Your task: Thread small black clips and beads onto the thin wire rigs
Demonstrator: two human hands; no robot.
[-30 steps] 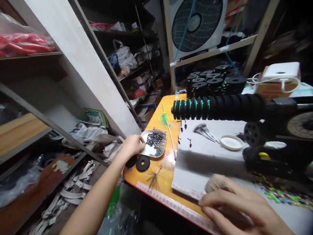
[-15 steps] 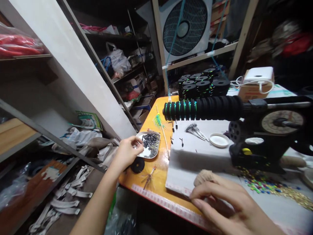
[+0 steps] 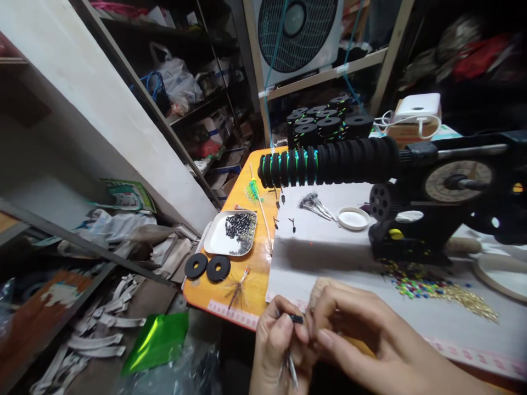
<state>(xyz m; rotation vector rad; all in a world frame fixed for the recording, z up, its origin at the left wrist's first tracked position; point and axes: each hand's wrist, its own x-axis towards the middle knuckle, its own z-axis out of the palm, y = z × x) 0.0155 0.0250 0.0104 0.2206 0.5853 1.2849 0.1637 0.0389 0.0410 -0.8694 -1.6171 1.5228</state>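
My left hand [image 3: 284, 340] is closed in front of the table edge, pinching a small black tube-like piece [image 3: 295, 318] between thumb and forefinger. Thin silvery-grey strands [image 3: 290, 368] hang out below its fingers. My right hand [image 3: 366, 329] meets it from the right, thumb and fingers bent together beside the black piece. Whatever lies between those right fingertips is hidden. A beige wrap [image 3: 321, 289] covers one right finger. To the left, a white tray [image 3: 214, 237] holds many small black pieces [image 3: 239, 226] and smaller grey bits.
Two black foam rings [image 3: 207, 267] and a brown stranded tuft [image 3: 239, 291] lie near the tray. A black machine [image 3: 415, 214] carries a row of foam rings [image 3: 329, 162] above the white sheet. Colored beads [image 3: 411, 288], a shallow white dish [image 3: 353, 218] and silvery strands [image 3: 317, 206] lie beneath.
My left hand has left the tray and come right, to my right hand, with a black piece now in its fingers. The view has shifted, showing two foam rings and green foil.
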